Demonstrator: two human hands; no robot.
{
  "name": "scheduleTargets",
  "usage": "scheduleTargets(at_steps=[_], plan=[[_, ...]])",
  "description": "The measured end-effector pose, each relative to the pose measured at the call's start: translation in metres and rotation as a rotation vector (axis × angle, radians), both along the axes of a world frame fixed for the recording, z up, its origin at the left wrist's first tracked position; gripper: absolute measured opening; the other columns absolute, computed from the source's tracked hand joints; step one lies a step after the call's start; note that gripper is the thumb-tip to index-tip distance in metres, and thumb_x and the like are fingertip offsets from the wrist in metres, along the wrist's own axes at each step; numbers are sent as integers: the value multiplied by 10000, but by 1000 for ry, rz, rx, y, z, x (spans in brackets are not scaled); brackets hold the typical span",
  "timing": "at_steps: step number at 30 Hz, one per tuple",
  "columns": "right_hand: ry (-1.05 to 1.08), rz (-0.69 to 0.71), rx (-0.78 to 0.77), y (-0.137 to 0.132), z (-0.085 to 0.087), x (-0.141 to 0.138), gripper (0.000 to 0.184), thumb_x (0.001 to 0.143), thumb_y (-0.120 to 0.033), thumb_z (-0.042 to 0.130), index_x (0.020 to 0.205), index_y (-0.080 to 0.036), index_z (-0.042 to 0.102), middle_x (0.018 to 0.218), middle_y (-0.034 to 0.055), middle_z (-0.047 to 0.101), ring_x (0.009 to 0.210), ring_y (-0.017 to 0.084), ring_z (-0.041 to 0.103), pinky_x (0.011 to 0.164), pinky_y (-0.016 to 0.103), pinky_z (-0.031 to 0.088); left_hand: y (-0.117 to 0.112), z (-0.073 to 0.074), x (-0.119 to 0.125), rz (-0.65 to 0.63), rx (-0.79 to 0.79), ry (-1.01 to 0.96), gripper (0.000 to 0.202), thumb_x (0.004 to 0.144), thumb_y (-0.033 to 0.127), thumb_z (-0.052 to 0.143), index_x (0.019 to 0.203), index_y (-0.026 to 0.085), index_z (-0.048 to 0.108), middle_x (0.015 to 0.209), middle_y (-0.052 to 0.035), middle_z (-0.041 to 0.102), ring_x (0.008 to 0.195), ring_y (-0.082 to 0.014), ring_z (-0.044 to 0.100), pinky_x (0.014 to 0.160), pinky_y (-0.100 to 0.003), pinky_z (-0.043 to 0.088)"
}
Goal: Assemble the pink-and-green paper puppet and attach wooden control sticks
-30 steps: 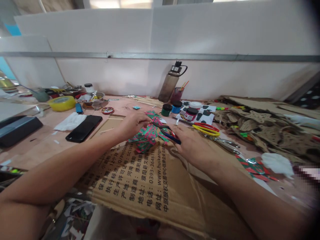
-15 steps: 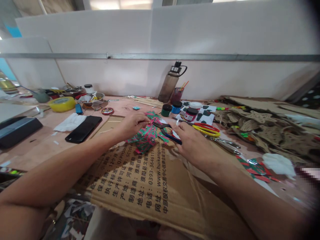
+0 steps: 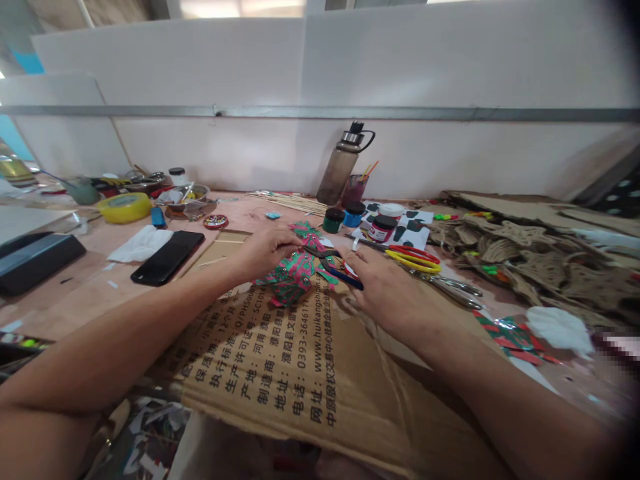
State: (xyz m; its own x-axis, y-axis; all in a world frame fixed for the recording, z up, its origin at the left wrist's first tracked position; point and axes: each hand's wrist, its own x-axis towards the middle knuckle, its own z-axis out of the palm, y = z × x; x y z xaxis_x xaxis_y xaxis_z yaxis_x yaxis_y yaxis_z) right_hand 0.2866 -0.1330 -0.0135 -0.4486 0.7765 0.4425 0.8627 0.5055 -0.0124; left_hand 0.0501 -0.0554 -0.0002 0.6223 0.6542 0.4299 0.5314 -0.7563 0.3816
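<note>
Pink-and-green patterned piece (image 3: 293, 277) lay on the far half of the cardboard sheet (image 3: 360, 380), its outline jagged and its surface dotted with small shiny points. We found the left hand (image 3: 270, 250) at its left side, thumb and fingers pinched together; what sat between them was too small to tell. We recorded the right hand (image 3: 383, 283) gripping slim pliers (image 3: 345, 275), dark metal toward the tips and blue on the handle, with the tips reaching over the piece beside the left fingers. Whether those tips were closed, we could not tell.

We noted the sheet as brown, printed in black, creased toward its right and torn ragged along its near edge. Left of it lay a glossy black phone (image 3: 168, 258). Beyond it stood lidded paint jars (image 3: 333, 221) and a translucent bottle (image 3: 337, 172), limiting forward movement. Red- and yellow-handled tools (image 3: 415, 264) crowded its right side, before rough brown fibrous pieces (image 3: 530, 247). Its printed near half offered the hands the widest room.
</note>
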Motion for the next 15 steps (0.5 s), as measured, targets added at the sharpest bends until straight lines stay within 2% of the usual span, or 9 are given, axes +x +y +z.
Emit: scheduleTargets(at_steps=[5, 9, 15], plan=[[-16, -28, -24, -1, 2, 0, 567, 841, -211, 570, 1393, -208, 446, 1253, 145, 587, 1125, 298, 578, 935, 438, 505, 1, 1, 0, -16, -29, -2, 185, 870, 144, 525, 887, 166, 708, 868, -52, 724, 788, -129, 620, 781, -271, 489], [-38, -53, -54, -2, 2, 0, 572, 823, -171, 562, 1384, -165, 453, 1164, 157, 615, 1060, 299, 596, 885, 432, 519, 0, 2, 0, -31, -39, 3, 187, 879, 162, 518, 889, 156, 705, 841, -56, 712, 756, -128, 606, 745, -262, 481], [-42, -40, -21, -2, 0, 1, 621, 804, -118, 539, 1409, -191, 422, 1217, 149, 593, 1084, 286, 583, 911, 424, 506, -1, 3, -2, -24, -52, 15, 203, 885, 176, 507, 919, 162, 706, 838, -52, 707, 747, -125, 596, 737, -252, 469]])
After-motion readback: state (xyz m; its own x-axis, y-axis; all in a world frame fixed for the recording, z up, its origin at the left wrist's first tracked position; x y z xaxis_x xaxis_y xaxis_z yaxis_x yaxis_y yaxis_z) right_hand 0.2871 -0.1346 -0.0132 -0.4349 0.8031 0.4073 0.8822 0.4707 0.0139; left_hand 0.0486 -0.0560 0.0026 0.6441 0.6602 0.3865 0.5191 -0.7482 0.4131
